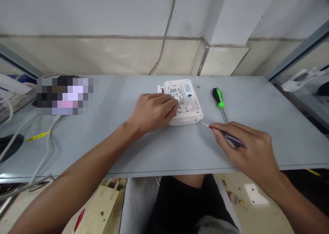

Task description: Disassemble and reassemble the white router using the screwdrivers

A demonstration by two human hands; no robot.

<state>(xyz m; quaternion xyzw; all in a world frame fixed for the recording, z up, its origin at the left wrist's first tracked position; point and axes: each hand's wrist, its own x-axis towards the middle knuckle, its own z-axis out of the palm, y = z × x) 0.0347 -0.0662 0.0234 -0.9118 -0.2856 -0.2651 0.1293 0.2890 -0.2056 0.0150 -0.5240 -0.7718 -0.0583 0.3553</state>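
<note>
A white router (194,105) with vent holes and printed labels lies on the grey shelf, its label side up. My left hand (154,110) is on its left part, fingers bent and pressing against it; they hide that side. My right hand (246,144) grips a thin screwdriver (228,137) with a dark handle and red collar. Its slim metal shaft points left, and the tip meets the seam at the router's near right corner. Behind my right hand lies a green and black screwdriver (218,97), its shaft partly covered by my fingers.
A tiny dark screw-like piece (198,86) lies right of the router. White cables (48,141) with a yellow tag (38,136) run along the left side. A black object (10,146) sits at the left edge. White devices (303,79) stand beyond the right frame bar.
</note>
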